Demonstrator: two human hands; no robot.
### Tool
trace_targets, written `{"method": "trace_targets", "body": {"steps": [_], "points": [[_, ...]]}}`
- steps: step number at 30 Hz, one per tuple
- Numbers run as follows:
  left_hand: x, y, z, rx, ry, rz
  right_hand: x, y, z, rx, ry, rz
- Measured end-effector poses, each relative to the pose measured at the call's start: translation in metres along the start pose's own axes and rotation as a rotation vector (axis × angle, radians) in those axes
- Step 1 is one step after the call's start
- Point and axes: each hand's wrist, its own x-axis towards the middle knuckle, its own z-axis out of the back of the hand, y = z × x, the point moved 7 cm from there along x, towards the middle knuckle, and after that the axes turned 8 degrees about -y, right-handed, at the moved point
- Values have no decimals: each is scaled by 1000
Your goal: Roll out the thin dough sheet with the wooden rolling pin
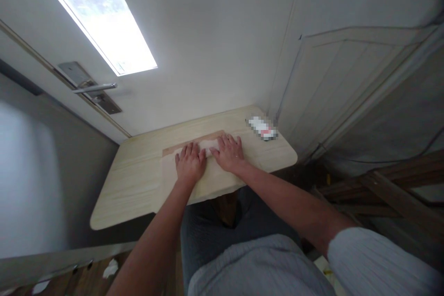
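My left hand (190, 163) and my right hand (229, 152) lie side by side, palms down, on a pale flat sheet (208, 180) that rests on a light wooden table (138, 175). The fingers of both hands are stretched out flat and point away from me. The sheet's far edge shows a brown strip (192, 143), and a whitish patch (208, 144) lies just beyond my fingertips. Neither hand holds anything.
A small white and red object (262, 128), blurred out, lies at the table's far right corner. A white door with a metal lever handle (95, 88) and a bright glass panel (97, 14) stands behind the table. Wooden boards (388, 185) lean at the right.
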Motion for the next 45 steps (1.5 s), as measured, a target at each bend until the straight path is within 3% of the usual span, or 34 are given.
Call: {"method": "trace_targets", "body": {"steps": [9, 19, 27, 34, 45], "points": [[4, 0, 2, -9, -19, -4, 8, -1, -2, 6, 3, 0], [34, 9, -11, -3, -40, -13, 37, 0, -16, -1, -5, -23], [68, 22, -30, -26, 67, 19, 70, -4, -38, -1, 36, -45], [91, 27, -40, -28, 170, -35, 101, -8, -63, 1, 168, -68], [110, 31, -48, -4, 227, -57, 117, -8, -71, 16, 197, -58]]}}
